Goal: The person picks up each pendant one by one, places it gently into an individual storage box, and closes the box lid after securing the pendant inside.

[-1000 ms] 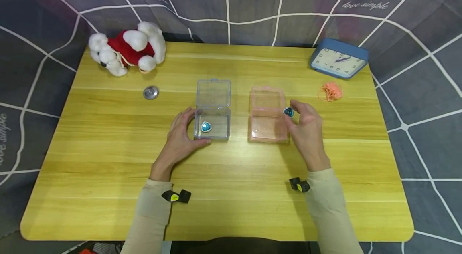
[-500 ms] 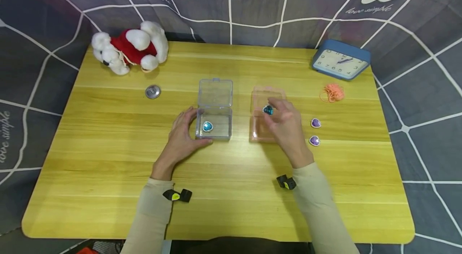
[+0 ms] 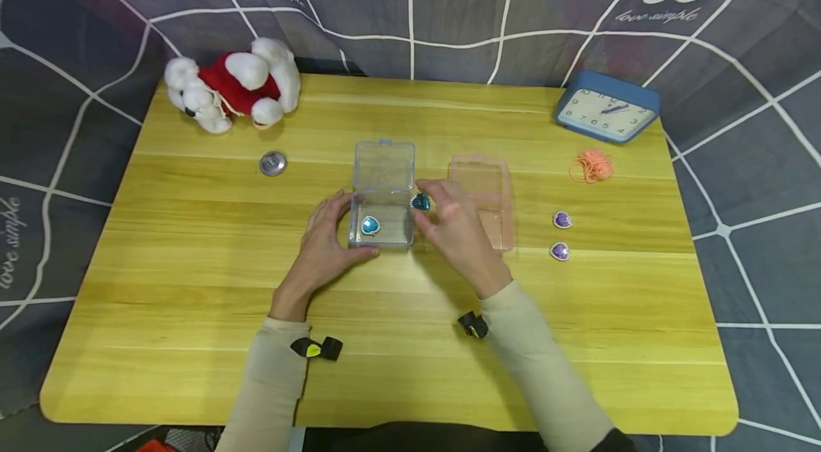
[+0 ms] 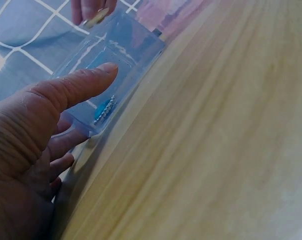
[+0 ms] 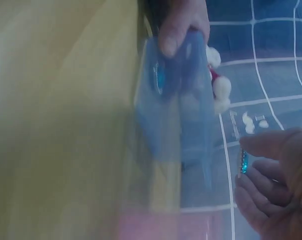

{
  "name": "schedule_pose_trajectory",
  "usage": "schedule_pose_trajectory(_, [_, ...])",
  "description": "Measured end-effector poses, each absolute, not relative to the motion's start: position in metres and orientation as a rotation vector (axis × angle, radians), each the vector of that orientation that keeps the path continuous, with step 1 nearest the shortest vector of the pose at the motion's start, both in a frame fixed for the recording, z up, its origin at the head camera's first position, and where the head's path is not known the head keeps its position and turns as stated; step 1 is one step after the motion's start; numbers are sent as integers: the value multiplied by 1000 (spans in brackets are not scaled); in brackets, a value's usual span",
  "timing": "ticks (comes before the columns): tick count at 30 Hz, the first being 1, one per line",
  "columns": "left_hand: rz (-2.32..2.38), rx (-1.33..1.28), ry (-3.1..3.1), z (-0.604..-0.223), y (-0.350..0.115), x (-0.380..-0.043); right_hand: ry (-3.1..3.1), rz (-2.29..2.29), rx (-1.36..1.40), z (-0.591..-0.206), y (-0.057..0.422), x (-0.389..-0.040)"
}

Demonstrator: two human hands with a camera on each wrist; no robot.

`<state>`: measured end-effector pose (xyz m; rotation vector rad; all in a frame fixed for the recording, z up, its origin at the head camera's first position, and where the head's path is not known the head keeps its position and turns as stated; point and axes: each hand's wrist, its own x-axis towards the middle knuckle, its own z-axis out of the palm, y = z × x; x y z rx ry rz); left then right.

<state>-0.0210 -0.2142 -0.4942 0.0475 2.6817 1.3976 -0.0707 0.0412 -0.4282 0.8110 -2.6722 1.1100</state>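
Observation:
A clear bluish plastic box stands on the table, its lid swung back. My left hand holds its near left corner, thumb along the front wall and fingers at the left side. Inside lies a light-blue heart-shaped gem with a beaded silvery rim. At the box's right edge, my right hand pinches a darker teal heart-shaped gem between thumb and fingertips, seen edge-on in the right wrist view. Just right of that box is an open pink plastic box, partly hidden by my right hand.
Two purple heart-shaped gems lie right of the pink box. Behind them are coral yarn and a blue clock. A round metal disc and a white plush toy in red occupy the back left of the table.
My right hand has carried the teal gem leftward, across the pink box to the clear box's edge. The two purple gems have come into view. My left hand stays on the box.

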Motion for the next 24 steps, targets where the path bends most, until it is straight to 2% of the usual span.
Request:
schedule_pose_trajectory(13, [1372,73,2714,-496,-214,-20,-2661,1019,988,-441,8,-63])
schedule_pose_trajectory(24, [1368,73,2717,-495,-215,-19,-2646,865,1008,-452,-4,-64])
